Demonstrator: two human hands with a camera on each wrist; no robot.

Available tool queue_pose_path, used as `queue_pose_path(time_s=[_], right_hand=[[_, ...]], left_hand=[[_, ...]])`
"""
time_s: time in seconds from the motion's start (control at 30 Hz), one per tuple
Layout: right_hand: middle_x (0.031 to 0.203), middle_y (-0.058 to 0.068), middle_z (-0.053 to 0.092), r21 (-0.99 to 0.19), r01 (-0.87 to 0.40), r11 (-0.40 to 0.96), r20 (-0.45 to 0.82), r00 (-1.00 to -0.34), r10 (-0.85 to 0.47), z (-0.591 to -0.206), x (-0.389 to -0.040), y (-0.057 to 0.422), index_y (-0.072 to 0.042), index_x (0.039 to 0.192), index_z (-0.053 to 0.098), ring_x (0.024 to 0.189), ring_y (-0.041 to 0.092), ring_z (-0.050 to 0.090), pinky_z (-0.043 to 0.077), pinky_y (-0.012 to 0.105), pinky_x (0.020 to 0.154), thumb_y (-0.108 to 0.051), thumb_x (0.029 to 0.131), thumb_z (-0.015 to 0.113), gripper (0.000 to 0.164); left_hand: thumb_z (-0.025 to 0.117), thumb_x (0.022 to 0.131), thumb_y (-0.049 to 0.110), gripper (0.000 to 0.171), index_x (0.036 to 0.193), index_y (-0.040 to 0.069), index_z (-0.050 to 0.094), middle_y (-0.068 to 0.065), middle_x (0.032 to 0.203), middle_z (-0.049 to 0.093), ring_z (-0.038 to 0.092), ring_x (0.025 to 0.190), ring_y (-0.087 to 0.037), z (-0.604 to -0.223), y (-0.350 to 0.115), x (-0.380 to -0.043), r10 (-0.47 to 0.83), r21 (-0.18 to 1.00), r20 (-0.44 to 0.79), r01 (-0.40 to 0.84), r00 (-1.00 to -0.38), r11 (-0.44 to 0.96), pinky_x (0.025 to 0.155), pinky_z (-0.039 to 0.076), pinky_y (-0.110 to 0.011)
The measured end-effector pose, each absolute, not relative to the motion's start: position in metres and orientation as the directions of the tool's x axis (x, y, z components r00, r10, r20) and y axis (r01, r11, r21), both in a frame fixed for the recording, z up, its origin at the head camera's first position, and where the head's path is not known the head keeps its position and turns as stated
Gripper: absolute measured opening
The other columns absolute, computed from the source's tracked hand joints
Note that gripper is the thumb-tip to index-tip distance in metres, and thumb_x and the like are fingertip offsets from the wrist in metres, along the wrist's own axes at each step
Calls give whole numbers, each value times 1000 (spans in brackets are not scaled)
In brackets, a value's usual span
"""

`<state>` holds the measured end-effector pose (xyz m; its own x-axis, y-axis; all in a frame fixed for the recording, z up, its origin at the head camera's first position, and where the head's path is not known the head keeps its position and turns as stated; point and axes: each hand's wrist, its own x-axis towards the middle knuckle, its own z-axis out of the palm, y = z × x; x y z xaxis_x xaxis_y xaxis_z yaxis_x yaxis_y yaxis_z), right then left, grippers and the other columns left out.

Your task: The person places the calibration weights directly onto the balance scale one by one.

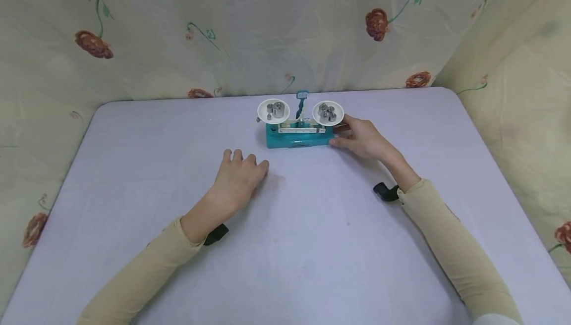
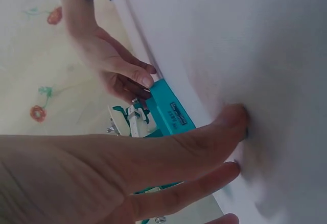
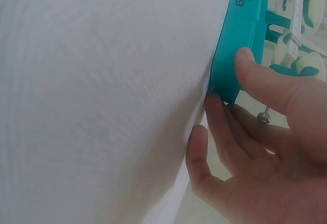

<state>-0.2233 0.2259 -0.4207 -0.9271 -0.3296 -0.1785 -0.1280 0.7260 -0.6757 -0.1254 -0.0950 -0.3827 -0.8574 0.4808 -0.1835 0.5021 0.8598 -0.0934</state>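
A teal balance scale [image 1: 292, 140] stands near the far side of the table. Metal weights [image 1: 278, 110] rest in its white left pan [image 1: 264, 115], and several more weights [image 1: 324, 116] sit in the right pan [image 1: 340, 118]. At the base's right end is my right hand [image 1: 363, 139]. In the right wrist view, its thumb [image 3: 250, 73] lies on the front of the base [image 3: 230, 45] while other fingers touch the end. My left hand [image 1: 236, 181] holds nothing, its fingers loosely bent just above or on the tabletop, to the left and nearer than the scale.
A pale cloth covers the table [image 1: 312, 245]. Behind it and to the sides hangs a cream curtain [image 1: 250, 32] with printed flowers. Black wrist devices show under the left wrist [image 1: 216, 235] and the right wrist [image 1: 385, 191].
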Motion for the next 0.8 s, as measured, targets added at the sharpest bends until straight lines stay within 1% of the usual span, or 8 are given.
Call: queue_pose_path(time_s=[0.17, 0.3, 0.43, 0.53, 0.67, 0.8], right_hand=[[153, 26, 59, -674, -129, 727, -178, -927, -330, -421, -223, 226, 1, 160, 42, 145, 44, 57, 49, 58, 120, -18, 105, 72, 65], [153, 26, 59, -672, -127, 729, -181, -927, -328, -420, -223, 225, 0, 160, 42, 145, 44, 57, 49, 58, 120, -19, 105, 71, 66], [153, 27, 59, -672, -132, 729, -181, -925, -334, -419, -222, 225, 1, 160, 42, 145, 44, 56, 48, 59, 120, -20, 106, 71, 65], [153, 27, 59, -673, -139, 726, -180, -922, -343, -417, -221, 224, 1, 160, 42, 145, 45, 56, 48, 59, 120, -20, 106, 71, 65], [153, 27, 59, -675, -142, 724, -179, -920, -348, -417, -221, 224, 2, 160, 42, 145, 44, 56, 49, 58, 121, -21, 106, 71, 65], [154, 27, 59, -673, -139, 727, -181, -921, -344, -417, -221, 224, 2, 160, 42, 144, 45, 57, 49, 58, 120, -22, 106, 71, 65]], left_hand=[[80, 95, 8, 24, 117, 12, 72, -13, 97, 75, 67, 97, -38, -385, -97, -128, 482, -123, -150, 500, -863, 857, 98, 54, -55], [76, 98, 6, 19, 116, 11, 71, -14, 95, 76, 68, 95, -38, -387, -97, -130, 484, -128, -136, 500, -864, 857, 97, 55, -55], [74, 100, 5, 20, 118, 11, 71, -15, 98, 77, 69, 97, -39, -390, -96, -132, 481, -136, -135, 497, -866, 857, 98, 55, -55], [75, 100, 6, 18, 116, 10, 72, -15, 97, 77, 69, 96, -38, -391, -96, -133, 482, -145, -122, 496, -868, 856, 98, 56, -55], [76, 99, 6, 16, 114, 10, 72, -14, 94, 78, 70, 92, -37, -393, -95, -135, 488, -150, -105, 499, -866, 853, 95, 57, -54], [76, 98, 6, 17, 115, 10, 73, -13, 94, 79, 70, 93, -37, -394, -94, -136, 491, -152, -109, 503, -864, 851, 95, 57, -53]])
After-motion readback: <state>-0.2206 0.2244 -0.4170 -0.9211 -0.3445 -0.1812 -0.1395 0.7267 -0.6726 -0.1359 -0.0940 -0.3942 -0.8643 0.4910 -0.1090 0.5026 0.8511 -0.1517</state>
